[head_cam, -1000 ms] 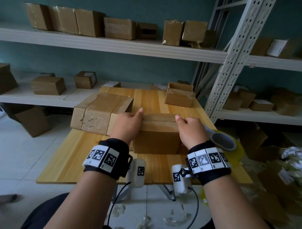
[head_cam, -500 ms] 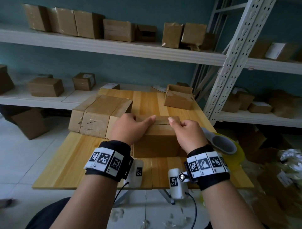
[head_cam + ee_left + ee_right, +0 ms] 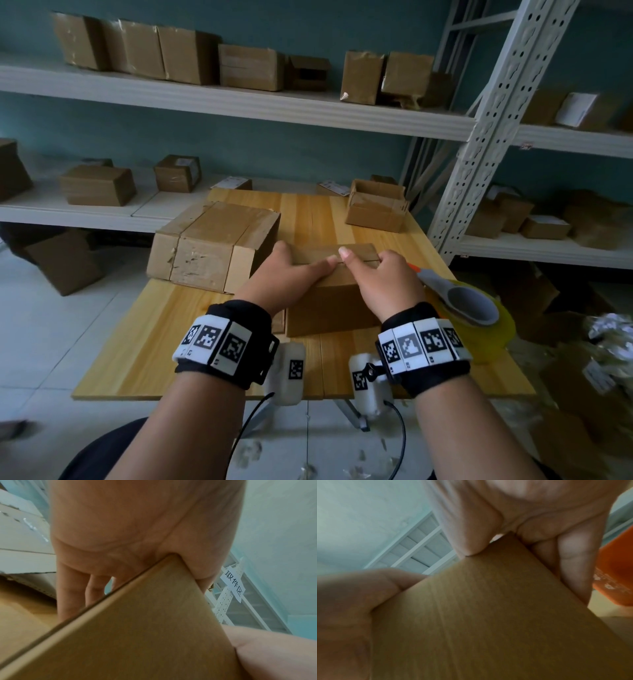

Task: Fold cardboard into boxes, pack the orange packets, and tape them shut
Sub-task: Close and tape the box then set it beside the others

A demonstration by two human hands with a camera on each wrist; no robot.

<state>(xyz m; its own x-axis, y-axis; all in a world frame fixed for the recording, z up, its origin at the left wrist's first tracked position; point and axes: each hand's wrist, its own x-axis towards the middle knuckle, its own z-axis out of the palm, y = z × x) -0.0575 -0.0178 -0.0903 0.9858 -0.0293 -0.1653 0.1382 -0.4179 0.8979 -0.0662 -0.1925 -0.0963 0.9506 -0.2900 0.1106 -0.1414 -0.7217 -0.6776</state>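
Note:
A small brown cardboard box (image 3: 329,305) stands on the wooden table (image 3: 154,339), its top flaps folded down. My left hand (image 3: 291,274) straddles the box's top left edge, thumb lying across the top and fingers (image 3: 72,592) running down the left side. My right hand (image 3: 383,279) holds the top right edge the same way, thumb (image 3: 467,543) on the top and fingers down the right side. The two thumb tips meet at the middle seam. A bit of an orange item (image 3: 614,574) with white print lies just right of the box, mostly hidden.
A yellow tape roll in a grey dispenser (image 3: 476,315) sits at the table's right edge. A large bundle of flat cardboard (image 3: 212,246) lies close on the left. An open box (image 3: 376,205) stands at the back right. Shelves with boxes and a white perforated post (image 3: 486,137) surround the table.
Both thumbs slid inward along the box top from its outer ends until they met in the middle. The top flaps now lie flat under them.

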